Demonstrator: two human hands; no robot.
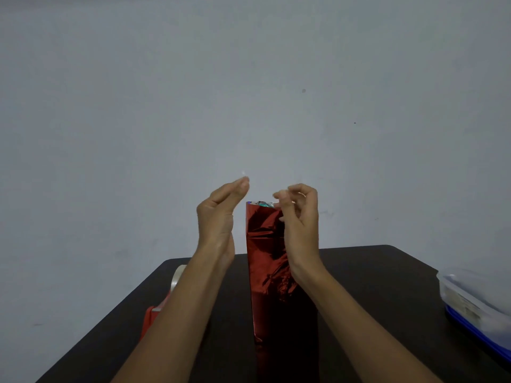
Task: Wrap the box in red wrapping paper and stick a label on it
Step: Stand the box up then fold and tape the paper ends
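The tall box (265,244), covered in shiny red wrapping paper, stands upright on the dark table (373,272). Its top end is open, with silver and teal showing inside. My left hand (221,214) is raised left of the box top, apart from it, fingertips pinched together with a faint glint of clear tape (244,173) at them. My right hand (300,225) is at the box's top right corner, thumb and forefinger pinched, the other fingers curled against the paper. The tape between the two hands is barely visible. No label is in view.
A red tape dispenser (153,319) with a clear tape roll (177,277) sits on the table's left side, partly behind my left forearm. A clear plastic container with a blue lid (475,305) lies at the right edge. A grey wall stands behind the table.
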